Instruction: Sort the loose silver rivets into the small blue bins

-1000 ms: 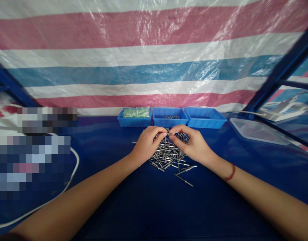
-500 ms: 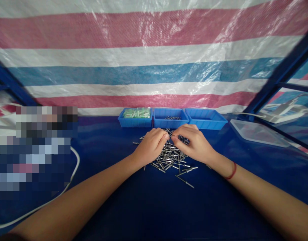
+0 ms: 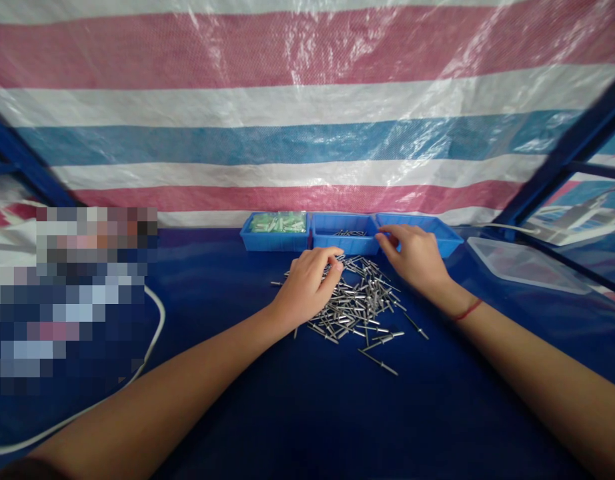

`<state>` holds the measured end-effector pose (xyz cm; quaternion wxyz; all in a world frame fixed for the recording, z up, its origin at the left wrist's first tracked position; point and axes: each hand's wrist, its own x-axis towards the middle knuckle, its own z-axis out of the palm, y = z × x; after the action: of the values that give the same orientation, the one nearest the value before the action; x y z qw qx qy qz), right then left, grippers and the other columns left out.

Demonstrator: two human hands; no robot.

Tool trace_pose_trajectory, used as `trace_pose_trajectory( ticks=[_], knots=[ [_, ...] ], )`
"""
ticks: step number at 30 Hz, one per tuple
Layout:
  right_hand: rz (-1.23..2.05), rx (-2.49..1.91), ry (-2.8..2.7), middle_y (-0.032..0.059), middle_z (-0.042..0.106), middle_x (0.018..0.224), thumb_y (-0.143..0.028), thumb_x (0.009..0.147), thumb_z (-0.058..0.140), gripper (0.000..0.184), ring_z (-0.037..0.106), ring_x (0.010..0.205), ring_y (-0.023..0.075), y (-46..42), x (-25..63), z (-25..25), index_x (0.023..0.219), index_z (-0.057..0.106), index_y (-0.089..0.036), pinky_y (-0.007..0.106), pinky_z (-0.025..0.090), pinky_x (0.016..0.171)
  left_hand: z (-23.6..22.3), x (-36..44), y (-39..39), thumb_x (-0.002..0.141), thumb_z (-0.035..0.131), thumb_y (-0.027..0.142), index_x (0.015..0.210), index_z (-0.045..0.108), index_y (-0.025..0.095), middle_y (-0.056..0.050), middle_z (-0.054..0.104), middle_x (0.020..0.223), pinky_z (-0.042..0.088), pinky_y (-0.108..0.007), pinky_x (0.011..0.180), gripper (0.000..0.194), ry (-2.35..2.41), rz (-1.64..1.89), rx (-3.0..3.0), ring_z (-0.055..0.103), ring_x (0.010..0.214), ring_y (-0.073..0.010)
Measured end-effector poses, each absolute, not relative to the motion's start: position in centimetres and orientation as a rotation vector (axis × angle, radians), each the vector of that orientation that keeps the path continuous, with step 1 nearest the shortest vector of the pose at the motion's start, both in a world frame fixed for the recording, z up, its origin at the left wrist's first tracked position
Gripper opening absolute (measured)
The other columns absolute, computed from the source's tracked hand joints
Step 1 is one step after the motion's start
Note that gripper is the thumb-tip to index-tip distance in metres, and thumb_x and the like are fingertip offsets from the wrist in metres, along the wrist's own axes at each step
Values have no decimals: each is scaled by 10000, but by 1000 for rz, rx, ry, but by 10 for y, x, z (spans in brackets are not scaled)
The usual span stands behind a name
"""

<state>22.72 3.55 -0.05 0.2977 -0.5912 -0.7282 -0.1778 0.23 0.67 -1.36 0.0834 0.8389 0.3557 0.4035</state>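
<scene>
A loose pile of silvery blind rivets (image 3: pixel 357 300) lies on the blue tabletop. My left hand (image 3: pixel 310 283) is over the pile's left side, fingers curled and thumb tip close to the index fingertip; whatever it may hold is too small to make out. My right hand (image 3: pixel 415 260) reaches to the near right corner of the middle blue bin (image 3: pixel 345 243), its thumb and fingers apart and no rivet visible between them. Some rivets lie inside that bin. Behind the right hand, the right blue bin (image 3: pixel 447 245) is partly hidden.
The left blue bin (image 3: pixel 275 241) holds a clear bag of pale green pieces. A translucent lid (image 3: pixel 527 267) lies at the right, near a white power strip (image 3: pixel 562 230). On the left are a white cable (image 3: pixel 160 320) and a blurred-out area. Striped sheeting (image 3: pixel 307 107) hangs behind.
My right hand has left my left hand and moved right and away from me, to the bins. The left hand stays over the pile. The view has shifted slightly.
</scene>
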Motion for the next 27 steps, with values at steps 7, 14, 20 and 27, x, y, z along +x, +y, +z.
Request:
trace_pose_trajectory(
  ticks=[7,14,20,27],
  knots=[
    [-359,-1518,-1933,54,635,682,-320,872,458,285,592,671,230,32,224,-3,1028,631,-156,337,400,659,-13,2,11,932,428,188,1066,545,181,-57,653,1011,451,-377,868,179,1115,1223,2463,584,949,-194],
    [-266,-1388,-2007,36,608,636,-190,777,486,146,558,616,194,24,216,-1,818,625,-171,308,395,631,-12,3,14,892,450,127,956,602,203,-35,663,956,458,-378,829,181,1095,1113,2524,584,910,-193],
    [-122,-1375,-2072,7,592,604,-173,760,487,135,547,583,164,18,211,-1,778,621,-177,278,385,600,-3,-7,21,787,443,18,943,625,198,-34,667,979,455,-381,844,300,1107,946,2659,592,922,-199],
    [27,-1370,-2054,4,621,625,-173,761,485,150,569,586,154,11,205,-4,805,629,-177,268,401,607,8,-37,40,802,466,98,862,653,181,-50,656,898,478,-328,791,213,1119,710,2694,619,834,-177]
  ],
)
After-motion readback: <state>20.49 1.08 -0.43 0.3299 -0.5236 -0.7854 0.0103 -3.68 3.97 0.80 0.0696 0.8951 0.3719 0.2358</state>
